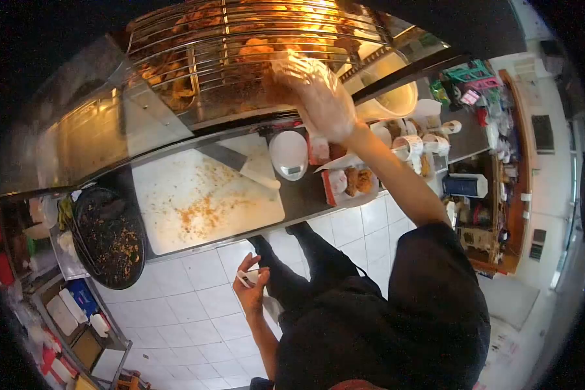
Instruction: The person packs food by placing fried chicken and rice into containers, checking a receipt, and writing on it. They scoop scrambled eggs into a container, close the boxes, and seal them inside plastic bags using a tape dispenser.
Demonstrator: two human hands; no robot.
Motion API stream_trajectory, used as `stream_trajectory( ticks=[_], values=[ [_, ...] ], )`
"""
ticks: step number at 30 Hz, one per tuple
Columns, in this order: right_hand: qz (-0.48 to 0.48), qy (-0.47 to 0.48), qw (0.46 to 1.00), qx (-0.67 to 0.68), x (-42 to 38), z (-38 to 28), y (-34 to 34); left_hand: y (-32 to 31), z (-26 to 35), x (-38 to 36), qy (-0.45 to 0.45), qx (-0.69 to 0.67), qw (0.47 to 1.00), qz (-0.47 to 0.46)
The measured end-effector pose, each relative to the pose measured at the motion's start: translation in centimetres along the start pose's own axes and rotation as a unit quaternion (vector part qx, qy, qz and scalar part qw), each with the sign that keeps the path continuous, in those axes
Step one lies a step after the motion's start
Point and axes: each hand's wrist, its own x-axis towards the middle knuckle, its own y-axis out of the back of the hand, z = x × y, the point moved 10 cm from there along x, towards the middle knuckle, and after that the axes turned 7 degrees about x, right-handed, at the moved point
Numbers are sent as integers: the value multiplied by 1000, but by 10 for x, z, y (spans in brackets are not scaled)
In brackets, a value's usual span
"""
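Your right hand (318, 97), in a thin clear glove, reaches up with fingers spread over fried chicken (257, 49) on the wire rack (240, 39) — whether it grips a piece, you cannot tell. Your left hand (250, 286) hangs low, pinching a small white object (247, 278). The pieces look crisp, greasy, light — judged best cradled from underneath.

two hands: the right hand (318, 97), in a clear glove, and the bare left hand (250, 289). one cutting board (201, 195), one cleaver (240, 166), one scale (288, 155), one dark round bin (109, 237), one tray (351, 183) of fried pieces.
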Motion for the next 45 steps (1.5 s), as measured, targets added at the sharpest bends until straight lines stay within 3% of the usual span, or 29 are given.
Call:
stream_trajectory(
  ticks=[2,4,5,7,8,10,12,14,15,17,20,21,23,25,27,29,31,32,33,35,36,37,39,40,41,42,43,44,45],
  values=[
    [-28,-31,978,203,-33,-5,42,-7,4,7,-5,-13,1000,-12],
    [-10,-251,872,419,-109,41,17,-17,6,12,5,9,999,-31],
    [-24,-321,851,415,-122,56,18,-23,10,16,3,9,1000,-29],
    [-128,-337,827,432,-138,74,-6,-43,21,25,-12,48,997,-54],
    [-125,-336,826,435,-147,86,-21,-55,24,28,-8,33,997,-63],
    [-337,-184,913,137,-181,96,-92,-75,30,38,-17,42,996,-76],
    [-380,-223,891,112,-236,144,-171,-88,31,37,-20,53,994,-90],
    [-463,-337,817,67,-268,171,-194,-95,31,35,-22,62,994,-86],
    [-463,-337,817,70,-275,175,-202,-97,30,35,-22,64,994,-83],
    [-531,-238,807,104,-305,166,-239,-96,24,31,-14,76,994,-74],
    [-454,-297,839,40,-273,167,-182,-89,17,28,7,86,995,-53],
    [-453,-291,841,47,-284,170,-201,-82,18,27,7,73,997,-30],
    [-583,-224,778,74,-344,175,-263,-65,18,31,-6,23,1000,19],
    [-379,-335,839,198,-304,189,-210,-38,63,41,-104,67,988,96],
    [-351,-309,832,299,-235,158,-111,-1,135,46,-150,115,961,202],
    [-281,-275,884,253,-246,159,-73,39,231,45,-339,155,873,316],
    [-128,-248,889,362,-240,127,2,67,313,50,-459,-3,806,374],
    [-45,-316,790,523,-290,136,-18,96,333,75,-433,-7,807,402],
    [-127,-224,787,561,-274,112,3,121,344,104,-405,-13,808,428],
    [-46,-422,556,714,-339,102,-13,108,377,142,-369,15,838,402],
    [-58,-428,637,638,-354,97,4,101,395,142,-422,149,733,512],
    [-68,-432,709,553,-358,90,26,94,391,155,-431,141,729,512],
    [-148,-617,594,495,-385,80,45,72,380,157,-468,75,700,534],
    [-141,-618,592,498,-408,78,33,28,388,123,-475,80,707,517],
    [-74,-633,531,559,-440,71,11,4,388,106,-478,85,709,512],
    [-7,-640,465,611,-463,67,-1,-13,380,117,-388,114,784,471],
    [-6,-643,462,611,-464,65,-1,-27,364,132,-291,140,845,426],
    [-39,-596,525,606,-446,62,-3,-30,354,139,-390,148,761,497],
    [-72,-543,585,598,-424,56,-1,-41,344,141,-390,148,760,498]
  ],
)
